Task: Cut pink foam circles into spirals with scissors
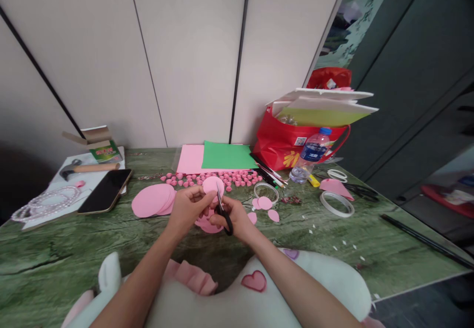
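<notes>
My left hand (190, 205) pinches a small pink paper circle (213, 185) by its lower left edge, raised above the table. In my right hand (235, 219) are scissors (228, 227) with black handles, their blades pointing up against the circle's right side. How far the blades are parted is too small to tell. Below both hands lie more pink paper pieces (210, 225), partly covered by the fingers. To the left rests a stack of larger pink paper circles (151, 200). Small cut pink petals (264, 202) lie just right of my right hand.
Behind the hands are rows of small pink rolled paper pieces (229, 180) and green paper (226, 156). A phone (105, 191), hammer (91, 168) and bead string (48, 203) lie left. Tape rolls (336, 204), a water bottle (311, 155) and a red bag (276, 140) stand right.
</notes>
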Demonstrator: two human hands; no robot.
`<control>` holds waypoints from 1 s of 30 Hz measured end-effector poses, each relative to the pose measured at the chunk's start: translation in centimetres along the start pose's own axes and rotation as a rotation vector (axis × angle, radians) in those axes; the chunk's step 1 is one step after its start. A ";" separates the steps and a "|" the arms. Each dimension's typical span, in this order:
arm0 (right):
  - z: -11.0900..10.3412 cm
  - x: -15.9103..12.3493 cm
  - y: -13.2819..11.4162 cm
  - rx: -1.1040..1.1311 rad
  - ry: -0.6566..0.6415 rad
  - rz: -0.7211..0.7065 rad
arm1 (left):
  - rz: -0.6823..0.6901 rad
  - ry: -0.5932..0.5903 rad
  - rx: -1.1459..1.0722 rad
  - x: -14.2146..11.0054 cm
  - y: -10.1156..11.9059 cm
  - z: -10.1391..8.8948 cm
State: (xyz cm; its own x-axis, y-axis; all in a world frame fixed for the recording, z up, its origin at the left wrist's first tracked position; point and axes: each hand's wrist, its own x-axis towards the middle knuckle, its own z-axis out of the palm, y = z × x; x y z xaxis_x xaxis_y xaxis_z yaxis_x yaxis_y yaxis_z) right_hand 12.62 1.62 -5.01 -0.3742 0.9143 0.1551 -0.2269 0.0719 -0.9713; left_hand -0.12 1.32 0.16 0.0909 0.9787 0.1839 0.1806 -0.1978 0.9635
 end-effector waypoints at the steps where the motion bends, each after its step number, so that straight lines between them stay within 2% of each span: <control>1: 0.0 0.0 0.0 0.001 -0.003 0.000 | 0.001 -0.003 -0.006 0.0 0.0 0.0; 18: 0.0 -0.1 0.5 -0.007 0.001 0.048 | 0.026 0.094 -0.098 0.2 0.1 -0.4; 20: -0.1 -0.1 0.5 -0.004 -0.010 0.056 | 0.027 0.079 -0.069 0.2 0.1 -0.4; 25: -0.3 -0.1 0.1 0.003 -0.021 0.027 | -0.045 -0.059 0.013 0.2 0.0 -0.6; 30: -0.6 0.0 0.2 -0.002 0.015 0.065 | -0.060 -0.046 -0.029 0.2 0.0 -0.6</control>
State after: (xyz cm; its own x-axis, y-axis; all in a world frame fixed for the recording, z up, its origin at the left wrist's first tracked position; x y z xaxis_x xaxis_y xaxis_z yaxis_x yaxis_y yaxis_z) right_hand 13.08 1.90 -5.30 -0.3747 0.9229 0.0888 -0.2011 0.0126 -0.9795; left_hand -0.67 1.57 0.29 0.1254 0.9851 0.1175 0.1586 -0.1368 0.9778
